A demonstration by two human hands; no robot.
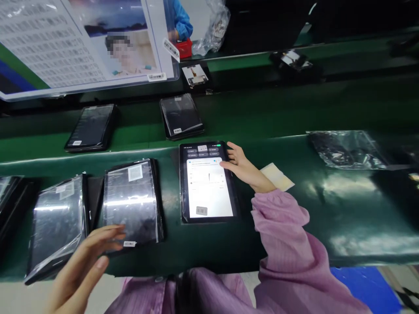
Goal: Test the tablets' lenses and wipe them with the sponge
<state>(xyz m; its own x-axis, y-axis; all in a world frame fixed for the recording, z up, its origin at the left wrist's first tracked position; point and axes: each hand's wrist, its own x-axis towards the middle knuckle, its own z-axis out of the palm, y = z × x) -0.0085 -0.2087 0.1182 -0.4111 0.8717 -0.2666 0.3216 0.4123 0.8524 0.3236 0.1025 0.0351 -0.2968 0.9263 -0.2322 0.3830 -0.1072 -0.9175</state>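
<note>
A tablet (209, 192) with its screen lit lies on the green work surface in front of me, a barcode sticker near its lower edge. At its upper right side is my right hand (242, 168), the thumb over the screen's edge and the other fingers along the frame. Whether it lifts the tablet I cannot tell. My left hand (94, 257) is apart from it, fingers stretched and spread, holding nothing. Just beyond those fingers lies a stack of dark tablets (131, 200) in clear film. Another film-covered tablet stack (59, 222) is to its left.
Two more tablet stacks, one at left (91, 124) and one in the middle (181, 114), lie farther back. A yellowish paper (278, 176) is beside my right wrist. Clear plastic bags (347, 149) lie at right. A printed sheet (65, 52) hangs at upper left; a co-worker's blue sleeve (182, 19) shows behind.
</note>
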